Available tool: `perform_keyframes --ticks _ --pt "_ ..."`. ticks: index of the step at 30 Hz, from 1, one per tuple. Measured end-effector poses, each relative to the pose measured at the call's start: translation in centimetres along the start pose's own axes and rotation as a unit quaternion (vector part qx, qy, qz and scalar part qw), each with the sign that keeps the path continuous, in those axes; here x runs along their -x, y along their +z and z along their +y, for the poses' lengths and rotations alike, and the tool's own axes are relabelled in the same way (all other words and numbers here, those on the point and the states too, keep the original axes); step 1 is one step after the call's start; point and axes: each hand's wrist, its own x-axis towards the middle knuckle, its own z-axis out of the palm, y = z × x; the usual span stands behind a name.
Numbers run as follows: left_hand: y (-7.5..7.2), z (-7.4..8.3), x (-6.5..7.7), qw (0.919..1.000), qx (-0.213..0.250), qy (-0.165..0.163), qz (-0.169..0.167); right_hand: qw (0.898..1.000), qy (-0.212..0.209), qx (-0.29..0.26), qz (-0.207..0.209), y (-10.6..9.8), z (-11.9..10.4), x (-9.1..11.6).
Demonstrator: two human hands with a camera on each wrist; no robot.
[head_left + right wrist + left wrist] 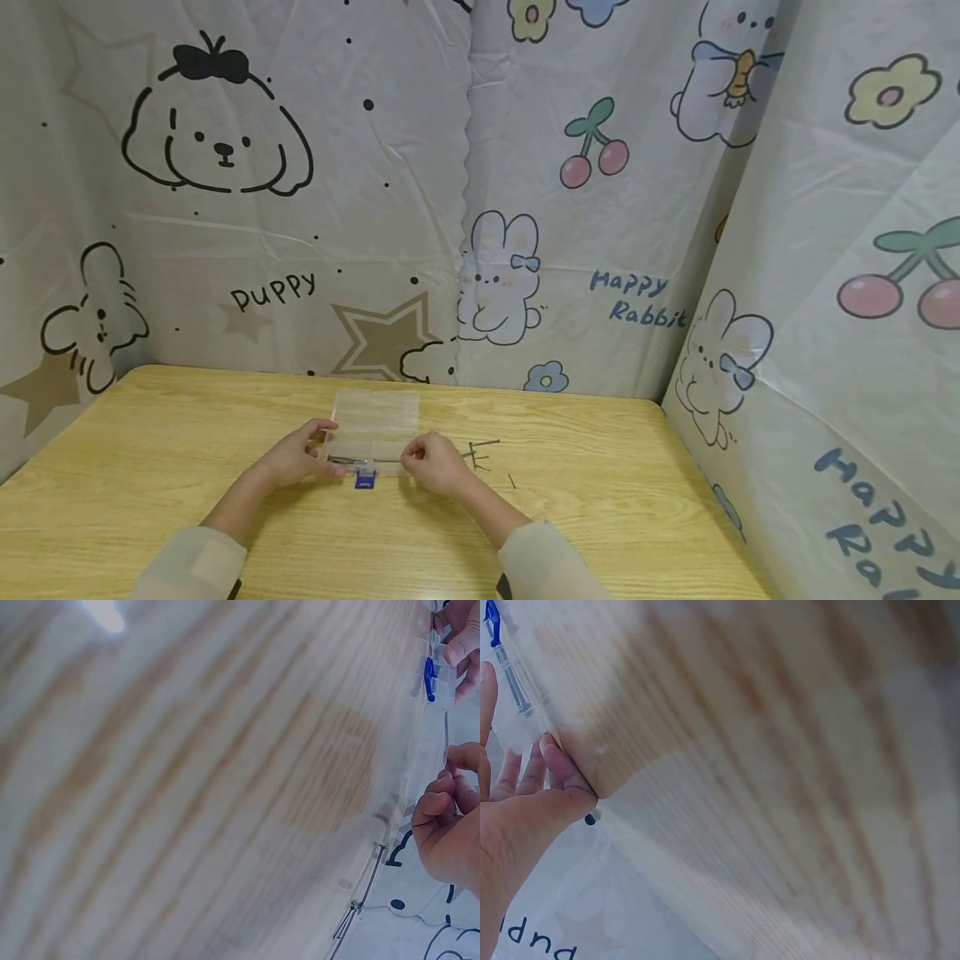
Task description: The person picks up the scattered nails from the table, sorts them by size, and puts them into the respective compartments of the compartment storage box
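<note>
A clear plastic box [375,444] lies on the table with its see-through lid [375,410] raised back and a blue latch [365,480] at its front. My left hand [298,456] holds the box at its left side, fingers towards the back and thumb near the front corner. Some nails [343,459] lie in the front of the box, beside that thumb. At the box's right end, my right hand [437,463] pinches a thin metal nail [447,729] between thumb and fingertips; it points left, towards the latch. The nail's held end is hidden by the fingers.
Several loose nails [474,455] lie in a small heap on the wooden table [600,500], just right of my right hand. One single nail [512,481] lies apart, nearer the front. A printed curtain [375,208] stands behind the table and along its sides.
</note>
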Motion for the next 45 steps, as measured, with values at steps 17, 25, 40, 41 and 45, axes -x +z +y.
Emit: perform_keyframes --ticks 17,25,40,41,45 --pt "0.0 0.0 0.0 1.0000 0.000 -0.002 0.001 1.000 0.012 0.001 0.015 -1.2 0.4 0.2" --pt "0.0 0.1 0.0 1.0000 0.004 -0.002 -0.001 0.999 0.025 -0.002 0.029 -3.5 2.1 0.4" --pt "0.1 0.0 -0.1 1.0000 -0.005 -0.002 0.003 0.994 0.061 0.013 0.092 -7.4 6.2 1.5" --pt "0.1 -0.1 -0.1 1.0000 -0.005 -0.003 0.003 0.993 0.064 0.012 0.097 -7.7 6.5 1.6" --pt "0.0 -0.1 -0.2 1.0000 -0.001 -0.007 0.004 0.990 0.080 0.016 0.117 -8.4 8.0 1.9"
